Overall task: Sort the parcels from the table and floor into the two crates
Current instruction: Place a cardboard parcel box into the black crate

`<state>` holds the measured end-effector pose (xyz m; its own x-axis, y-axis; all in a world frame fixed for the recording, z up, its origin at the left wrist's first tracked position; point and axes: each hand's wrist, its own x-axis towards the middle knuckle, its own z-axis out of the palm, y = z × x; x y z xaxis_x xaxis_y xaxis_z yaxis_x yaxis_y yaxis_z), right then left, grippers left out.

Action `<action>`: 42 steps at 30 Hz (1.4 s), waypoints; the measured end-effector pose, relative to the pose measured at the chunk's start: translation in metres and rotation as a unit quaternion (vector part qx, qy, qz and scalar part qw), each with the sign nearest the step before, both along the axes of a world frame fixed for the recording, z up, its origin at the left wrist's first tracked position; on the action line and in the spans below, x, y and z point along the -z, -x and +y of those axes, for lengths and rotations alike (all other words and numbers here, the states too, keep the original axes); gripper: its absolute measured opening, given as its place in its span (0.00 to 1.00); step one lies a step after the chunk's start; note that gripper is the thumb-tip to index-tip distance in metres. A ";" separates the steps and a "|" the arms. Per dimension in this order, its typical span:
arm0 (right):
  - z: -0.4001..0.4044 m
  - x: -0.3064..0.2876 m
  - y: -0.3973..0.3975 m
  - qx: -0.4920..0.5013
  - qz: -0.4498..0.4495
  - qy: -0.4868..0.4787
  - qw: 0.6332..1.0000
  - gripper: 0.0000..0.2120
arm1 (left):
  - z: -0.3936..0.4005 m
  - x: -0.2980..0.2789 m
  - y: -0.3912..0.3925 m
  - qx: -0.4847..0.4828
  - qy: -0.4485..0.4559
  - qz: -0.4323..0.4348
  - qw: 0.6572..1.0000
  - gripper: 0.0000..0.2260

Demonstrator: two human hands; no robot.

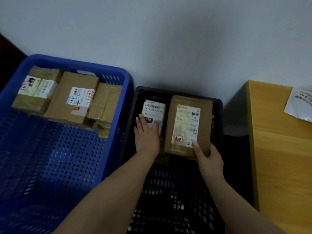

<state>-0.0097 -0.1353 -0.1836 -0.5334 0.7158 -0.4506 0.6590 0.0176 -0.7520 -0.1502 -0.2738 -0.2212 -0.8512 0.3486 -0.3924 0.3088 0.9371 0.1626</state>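
Both hands are down in the black crate: the left hand lies flat, fingers straight, on the small parcel. The right hand grips the brown parcel beside it, thumb on top. Three parcels sit in the blue crate.

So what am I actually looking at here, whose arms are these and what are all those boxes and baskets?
There is no machine: a person wears a camera on the head, so you look down along their own arms. The left hand rests flat on a small labelled parcel in the black crate. The right hand grips the near edge of a brown parcel beside it. The blue crate on the left already holds three taped parcels. On the right, a grey mailer bag lies on a wooden table.
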 end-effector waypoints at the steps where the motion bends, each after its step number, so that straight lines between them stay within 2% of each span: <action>1: 0.001 0.001 -0.002 0.003 0.001 0.002 1.000 0.29 | 0.001 0.003 -0.002 -0.009 -0.017 0.000 1.000 0.30; 4: 0.004 0.004 -0.005 0.025 0.006 0.017 1.000 0.29 | 0.006 0.007 -0.001 -0.048 -0.048 -0.011 0.998 0.31; 6: 0.004 0.005 -0.007 0.042 0.011 0.022 0.999 0.28 | 0.007 0.003 0.004 -0.071 -0.074 -0.013 0.995 0.28; 13: -0.008 -0.014 0.005 0.053 0.030 0.025 0.998 0.27 | -0.022 -0.061 0.026 0.015 -0.154 0.109 0.982 0.29; 17: -0.026 -0.024 0.031 0.031 0.039 0.031 0.998 0.26 | -0.058 -0.103 0.042 0.007 -0.245 0.124 0.962 0.29; 21: -0.052 -0.011 0.063 -0.017 0.019 0.061 0.998 0.27 | -0.088 -0.118 0.055 -0.040 -0.327 0.146 0.933 0.27; 23: -0.063 0.001 0.075 -0.031 0.003 0.073 0.997 0.29 | -0.094 -0.117 0.056 -0.059 -0.346 0.130 0.927 0.27; 26: -0.073 0.016 0.091 -0.016 -0.021 0.129 0.991 0.34 | -0.096 -0.113 0.052 -0.048 -0.356 0.127 0.925 0.27; 30: -0.078 0.028 0.097 -0.057 -0.063 0.141 0.986 0.27 | -0.093 -0.114 0.048 -0.032 -0.357 0.122 0.926 0.27; 35: -0.067 0.023 0.085 -0.103 -0.096 0.140 0.980 0.36 | -0.085 -0.118 0.041 -0.032 -0.357 0.096 0.929 0.27; 39: -0.051 0.014 0.069 -0.099 -0.119 0.112 0.982 0.35 | -0.066 -0.118 0.025 0.005 -0.340 0.083 0.937 0.28; 42: -0.036 0.013 0.055 -0.087 -0.144 0.168 0.971 0.32 | -0.051 -0.112 0.012 0.036 -0.319 0.081 0.944 0.29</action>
